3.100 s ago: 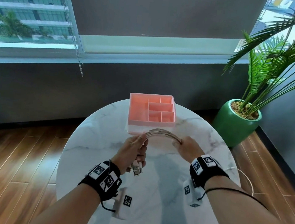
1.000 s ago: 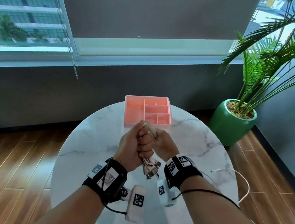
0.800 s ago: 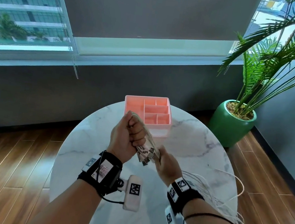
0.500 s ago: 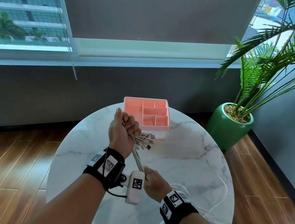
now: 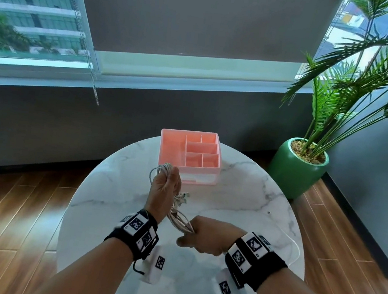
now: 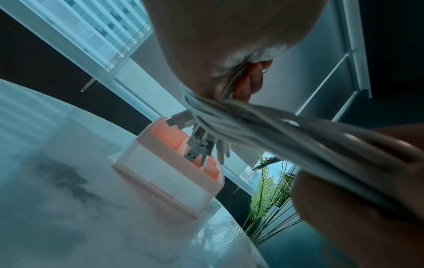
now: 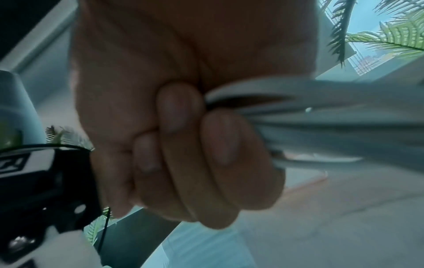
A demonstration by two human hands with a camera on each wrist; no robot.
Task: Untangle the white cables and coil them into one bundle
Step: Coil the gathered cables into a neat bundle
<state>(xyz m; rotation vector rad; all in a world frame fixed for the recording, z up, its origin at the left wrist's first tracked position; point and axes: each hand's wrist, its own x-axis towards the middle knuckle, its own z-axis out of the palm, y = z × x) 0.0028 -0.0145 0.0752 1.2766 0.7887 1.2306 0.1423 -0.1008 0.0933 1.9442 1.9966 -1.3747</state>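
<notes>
The white cables (image 5: 177,219) are gathered into one strand spanning both fists above the marble table (image 5: 242,201). The left hand (image 5: 163,190) grips the upper end; a loop protrudes above its fingers, connectors (image 6: 197,145) hang below. The right hand (image 5: 208,237) clenches the lower end. The pink organizer (image 5: 188,154) stands beyond the left fingers.

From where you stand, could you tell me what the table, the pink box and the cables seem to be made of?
Table: looks like polished marble or a marble-look top, white with grey veins and a soft sheen.
Pink box: most likely moulded plastic, with thin even walls, a matte finish and a paler base.
Cables: white plastic-sheathed cords, smooth and flexible, ending in metal plugs.
</notes>
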